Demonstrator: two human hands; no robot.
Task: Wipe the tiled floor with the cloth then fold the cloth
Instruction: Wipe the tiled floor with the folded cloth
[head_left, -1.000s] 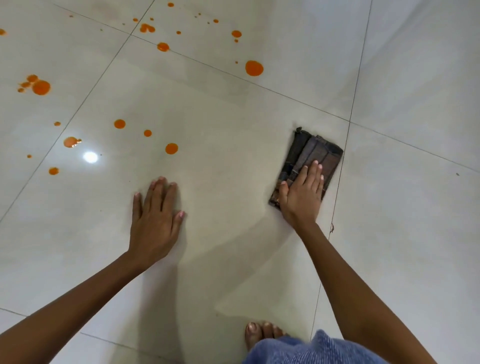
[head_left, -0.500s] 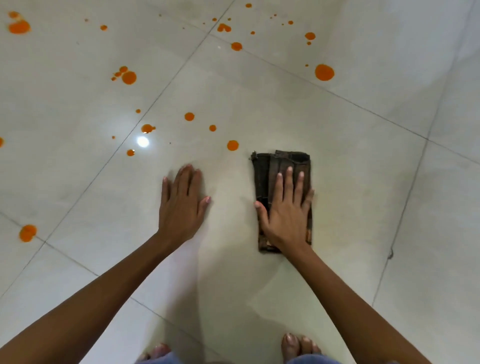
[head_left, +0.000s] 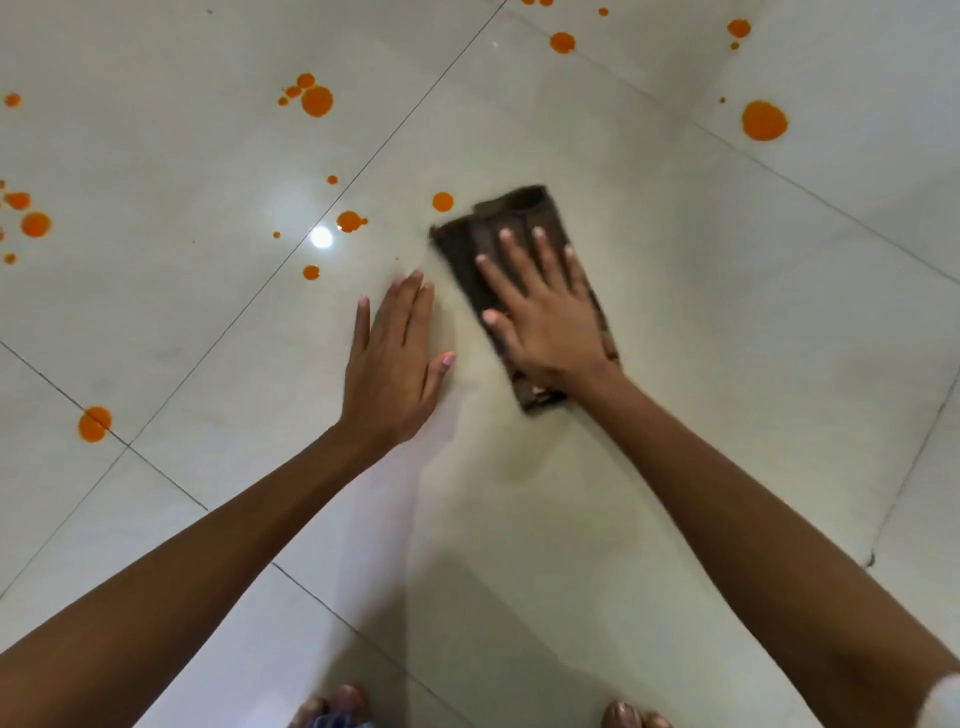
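Note:
A dark brown folded cloth (head_left: 498, 218) lies flat on the pale tiled floor (head_left: 701, 322), tilted with its far end to the upper left. My right hand (head_left: 545, 317) presses down on it, palm flat and fingers spread. My left hand (head_left: 395, 364) rests flat on the bare tile just left of the cloth, holding nothing. An orange drop (head_left: 442, 201) sits right at the cloth's far left corner. The cloth's edges are motion-blurred.
Orange spills dot the floor: a cluster (head_left: 317, 101) at far left, a large drop (head_left: 763, 120) at far right, one (head_left: 93, 423) on a grout line at near left. My bare feet (head_left: 332, 706) (head_left: 631, 717) show at the bottom edge.
My right hand has slid the cloth left, from beside the right grout line to next to my left hand and the orange drops. The cloth has turned. My left hand stayed planted.

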